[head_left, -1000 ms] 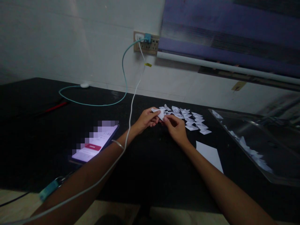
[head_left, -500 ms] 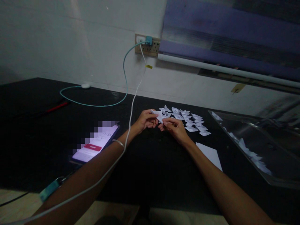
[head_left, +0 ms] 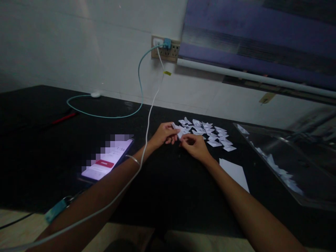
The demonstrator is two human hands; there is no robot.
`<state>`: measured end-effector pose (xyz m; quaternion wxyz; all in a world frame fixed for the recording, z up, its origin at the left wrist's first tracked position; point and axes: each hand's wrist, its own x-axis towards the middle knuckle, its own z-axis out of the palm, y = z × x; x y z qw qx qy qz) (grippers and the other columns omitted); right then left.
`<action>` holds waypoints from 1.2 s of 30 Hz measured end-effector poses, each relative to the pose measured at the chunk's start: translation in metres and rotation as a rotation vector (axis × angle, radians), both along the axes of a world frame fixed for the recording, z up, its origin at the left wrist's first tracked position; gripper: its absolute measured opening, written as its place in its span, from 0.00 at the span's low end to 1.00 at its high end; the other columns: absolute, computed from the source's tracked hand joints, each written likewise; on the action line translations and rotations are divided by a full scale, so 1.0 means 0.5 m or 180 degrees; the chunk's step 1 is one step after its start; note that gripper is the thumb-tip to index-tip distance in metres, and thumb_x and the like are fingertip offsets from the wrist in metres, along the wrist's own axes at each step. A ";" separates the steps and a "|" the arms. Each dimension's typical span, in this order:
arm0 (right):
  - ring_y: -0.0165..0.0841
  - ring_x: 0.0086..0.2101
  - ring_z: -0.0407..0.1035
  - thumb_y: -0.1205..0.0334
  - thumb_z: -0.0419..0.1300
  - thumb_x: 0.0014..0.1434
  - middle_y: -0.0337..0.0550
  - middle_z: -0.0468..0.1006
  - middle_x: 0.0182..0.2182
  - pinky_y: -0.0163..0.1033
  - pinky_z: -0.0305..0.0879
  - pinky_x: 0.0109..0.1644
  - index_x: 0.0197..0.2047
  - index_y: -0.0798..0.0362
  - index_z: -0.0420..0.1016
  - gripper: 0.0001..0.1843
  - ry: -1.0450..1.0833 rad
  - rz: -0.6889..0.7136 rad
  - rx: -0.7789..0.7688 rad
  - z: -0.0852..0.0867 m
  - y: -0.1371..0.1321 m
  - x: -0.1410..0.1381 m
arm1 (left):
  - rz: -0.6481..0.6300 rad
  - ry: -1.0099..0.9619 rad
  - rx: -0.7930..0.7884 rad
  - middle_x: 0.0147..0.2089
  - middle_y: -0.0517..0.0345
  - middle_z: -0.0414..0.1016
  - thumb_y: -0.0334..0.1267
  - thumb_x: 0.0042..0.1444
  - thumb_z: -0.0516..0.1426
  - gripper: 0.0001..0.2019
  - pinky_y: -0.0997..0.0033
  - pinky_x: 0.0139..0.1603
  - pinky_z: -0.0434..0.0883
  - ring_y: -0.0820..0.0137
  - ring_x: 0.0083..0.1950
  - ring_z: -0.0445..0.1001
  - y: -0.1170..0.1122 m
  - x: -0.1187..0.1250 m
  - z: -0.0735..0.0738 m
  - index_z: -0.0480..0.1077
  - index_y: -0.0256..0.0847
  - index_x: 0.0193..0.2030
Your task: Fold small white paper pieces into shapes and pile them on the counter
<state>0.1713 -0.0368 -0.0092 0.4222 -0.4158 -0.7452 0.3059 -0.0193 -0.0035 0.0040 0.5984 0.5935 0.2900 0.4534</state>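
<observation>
Between thumb and fingers, my left hand (head_left: pixel 166 134) holds a small folded white paper (head_left: pixel 176 128) above the dark counter. My right hand (head_left: pixel 195 146) is closed in a pinch at the paper's lower right edge. Just behind both hands lie several folded white paper pieces (head_left: pixel 210 132), pointed and boat-like in shape, grouped in loose rows. Some of that group is covered by the held paper and my fingers. Beside my right forearm rests a stack of flat white paper (head_left: pixel 235 173).
A lit phone (head_left: pixel 101 164) lies left of my left forearm. A white cable (head_left: pixel 148 122) hangs from the wall socket (head_left: pixel 170 52) across that forearm. More folded papers (head_left: pixel 278 168) line the edge of a metal sink (head_left: pixel 309 171) at right. A teal cable (head_left: pixel 112 117) loops at the back.
The held paper has turned and now shows a narrower side to me. My right hand has shifted slightly, its fingers still at the paper's edge.
</observation>
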 end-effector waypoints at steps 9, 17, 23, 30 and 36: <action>0.32 0.26 0.69 0.61 0.62 0.57 0.40 0.76 0.24 0.37 0.63 0.31 0.32 0.53 0.77 0.05 0.0216 -0.0368 0.0249 -0.001 0.013 0.005 | -0.0159 0.0251 0.0143 0.26 0.60 0.76 0.41 0.54 0.64 0.10 0.80 0.15 0.59 0.78 0.21 0.72 -0.016 0.000 0.013 0.72 0.36 0.34; 0.32 0.24 0.68 0.57 0.63 0.59 0.38 0.76 0.23 0.38 0.63 0.31 0.31 0.51 0.76 0.08 0.0411 -0.0164 0.0038 0.008 0.010 0.002 | -0.0115 0.0405 0.0253 0.23 0.61 0.74 0.37 0.53 0.64 0.08 0.79 0.17 0.57 0.80 0.18 0.68 -0.019 0.006 0.010 0.70 0.38 0.31; 0.33 0.28 0.69 0.54 0.62 0.62 0.39 0.76 0.26 0.38 0.64 0.33 0.32 0.51 0.77 0.11 0.0589 -0.0686 0.0346 0.014 0.005 0.000 | 0.0562 0.0459 0.0261 0.23 0.60 0.75 0.35 0.56 0.63 0.08 0.78 0.20 0.59 0.79 0.19 0.69 -0.007 0.011 0.005 0.69 0.36 0.30; 0.36 0.33 0.75 0.56 0.62 0.62 0.45 0.82 0.33 0.40 0.69 0.37 0.39 0.53 0.81 0.10 0.0175 -0.0746 0.0630 -0.001 0.001 -0.010 | 0.0628 0.0387 0.0332 0.23 0.59 0.75 0.32 0.56 0.63 0.06 0.75 0.24 0.66 0.78 0.20 0.70 -0.005 0.015 0.002 0.71 0.35 0.29; 0.36 0.31 0.75 0.58 0.61 0.63 0.45 0.83 0.32 0.41 0.69 0.37 0.39 0.53 0.83 0.11 -0.0169 -0.0801 0.0723 -0.005 0.003 -0.009 | 0.0491 0.0433 0.0400 0.24 0.57 0.76 0.38 0.54 0.67 0.11 0.74 0.26 0.68 0.77 0.22 0.71 -0.008 0.015 0.004 0.73 0.34 0.30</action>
